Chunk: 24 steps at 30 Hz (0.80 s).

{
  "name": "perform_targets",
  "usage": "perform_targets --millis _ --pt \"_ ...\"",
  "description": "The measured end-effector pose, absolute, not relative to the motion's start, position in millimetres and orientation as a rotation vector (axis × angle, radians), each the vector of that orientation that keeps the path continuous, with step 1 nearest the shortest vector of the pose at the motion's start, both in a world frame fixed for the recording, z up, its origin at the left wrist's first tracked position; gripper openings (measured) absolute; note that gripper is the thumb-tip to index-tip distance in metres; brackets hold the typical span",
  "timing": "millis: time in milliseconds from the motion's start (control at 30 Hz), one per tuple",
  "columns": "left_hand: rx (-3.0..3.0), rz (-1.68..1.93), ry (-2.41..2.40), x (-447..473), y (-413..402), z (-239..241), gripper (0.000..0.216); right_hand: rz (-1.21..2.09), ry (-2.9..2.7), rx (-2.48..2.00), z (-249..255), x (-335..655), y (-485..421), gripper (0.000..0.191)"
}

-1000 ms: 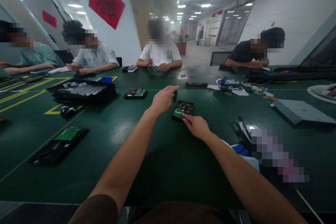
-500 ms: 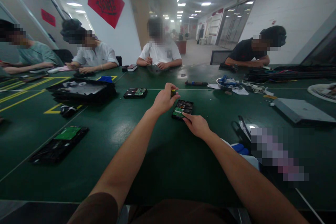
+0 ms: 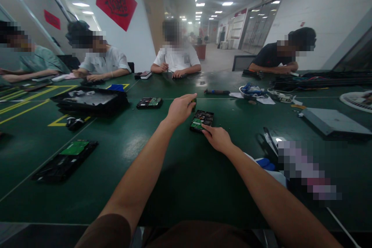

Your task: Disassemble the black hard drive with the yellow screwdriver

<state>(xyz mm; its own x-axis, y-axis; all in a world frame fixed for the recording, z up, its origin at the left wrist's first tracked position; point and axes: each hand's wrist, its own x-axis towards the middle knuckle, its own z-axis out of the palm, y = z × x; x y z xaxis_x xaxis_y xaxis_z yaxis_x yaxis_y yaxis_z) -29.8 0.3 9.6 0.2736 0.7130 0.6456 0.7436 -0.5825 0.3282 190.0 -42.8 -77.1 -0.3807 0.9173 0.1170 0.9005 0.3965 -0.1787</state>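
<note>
A small black hard drive (image 3: 202, 120) with a green circuit board showing lies on the green table (image 3: 186, 186), straight ahead at arm's length. My left hand (image 3: 180, 109) is closed round the dark handle of a screwdriver (image 3: 193, 104), held upright over the drive's far left corner. My right hand (image 3: 217, 138) rests on the table at the drive's near right corner, with its fingertips pressed on the drive's edge.
Another hard drive (image 3: 149, 102) lies further left, next to a black tray (image 3: 90, 100). A circuit-board assembly (image 3: 65, 160) sits near left. A grey flat case (image 3: 334, 121) and a bowl of parts (image 3: 250, 92) are on the right. Several people sit round the table.
My left hand raised and turned the screwdriver handle half a second ago, then lowered it back over the drive. My right hand has stayed on the drive.
</note>
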Motion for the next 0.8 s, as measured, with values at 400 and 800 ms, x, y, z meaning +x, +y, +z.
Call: perform_targets --millis 400,800 --pt "-2.465 -1.448 -1.573 -23.4 1.0 -0.2 0.039 0.115 -2.44 -1.638 -77.8 188.7 -44.2 0.051" --pt "-2.379 -1.298 -1.447 -28.2 0.9 6.6 0.032 0.126 -2.444 -1.629 -75.2 189.1 -45.4 0.051"
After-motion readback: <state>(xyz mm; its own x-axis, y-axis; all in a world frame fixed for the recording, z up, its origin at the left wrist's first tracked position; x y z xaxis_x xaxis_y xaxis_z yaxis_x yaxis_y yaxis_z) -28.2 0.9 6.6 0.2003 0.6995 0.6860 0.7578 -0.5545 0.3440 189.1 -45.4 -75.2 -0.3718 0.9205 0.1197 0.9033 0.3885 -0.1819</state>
